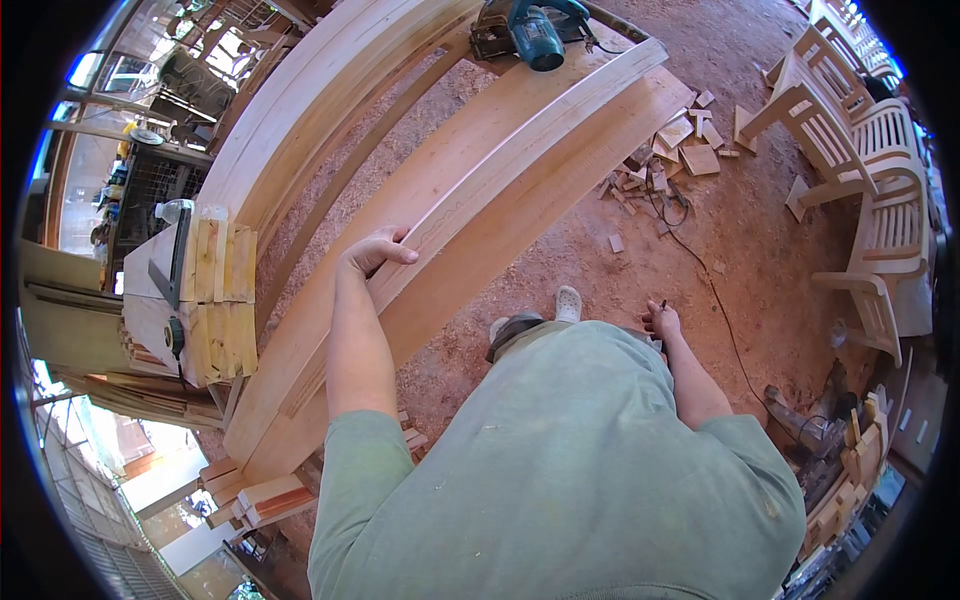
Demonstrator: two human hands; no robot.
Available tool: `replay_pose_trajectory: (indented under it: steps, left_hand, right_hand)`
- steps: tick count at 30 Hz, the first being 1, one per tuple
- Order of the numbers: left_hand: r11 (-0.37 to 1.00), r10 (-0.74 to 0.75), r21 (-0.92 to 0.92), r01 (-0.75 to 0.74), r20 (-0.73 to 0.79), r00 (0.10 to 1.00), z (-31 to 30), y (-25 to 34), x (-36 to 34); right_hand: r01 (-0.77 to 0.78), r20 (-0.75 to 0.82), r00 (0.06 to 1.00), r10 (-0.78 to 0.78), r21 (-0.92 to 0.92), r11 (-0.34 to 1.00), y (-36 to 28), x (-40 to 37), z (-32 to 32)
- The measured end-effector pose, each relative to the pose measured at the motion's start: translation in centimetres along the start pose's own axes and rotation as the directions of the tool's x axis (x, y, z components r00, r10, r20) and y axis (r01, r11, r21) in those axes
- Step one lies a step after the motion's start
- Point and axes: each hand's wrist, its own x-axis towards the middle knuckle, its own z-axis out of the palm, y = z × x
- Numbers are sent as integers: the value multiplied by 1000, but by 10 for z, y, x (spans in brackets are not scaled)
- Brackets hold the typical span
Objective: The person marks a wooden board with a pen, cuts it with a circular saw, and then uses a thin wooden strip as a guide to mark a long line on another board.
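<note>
The left hand [375, 250] is laid on a narrow plank [520, 150], with the fingers bent over its far edge and the thumb pressed against its near edge, so that the plank is gripped loosely about midway along its length. The narrow plank is seen lying on top of a wide board [470, 260], and both run from the near left to the far right of the scene. More long boards [310, 100] are stacked alongside, to the left and farther off.

The right hand [662, 322] is held low beside the body, well apart from the planks. It is closed around a slender dark object [663, 304], which is too small to be identified.

A blue circular saw [535, 35] is set at the far end of the boards. On the left, just beside the boards, short blocks [222, 300] are stacked on a stand, with a clear bottle [175, 210] behind them. On the sawdust-covered ground [600, 230] to the right, a scatter of offcuts [675, 150] is found, and a dark cable [712, 290] is trailed from them towards the near side. White wooden chairs [860, 170] are ranged along the far right. A pale shoe [568, 302] is visible between the wide board and the right hand, just beyond the green shirt [580, 470].
</note>
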Motion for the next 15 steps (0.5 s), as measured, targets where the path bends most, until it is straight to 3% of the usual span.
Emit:
replay_pose_trajectory:
  steps: [15]
  left_hand:
    - [1000, 5, 2, -5, -3, 1000, 1, 1, 0]
  right_hand:
    - [1, -7, 1000, 0, 13, 1000, -3, -4, 0]
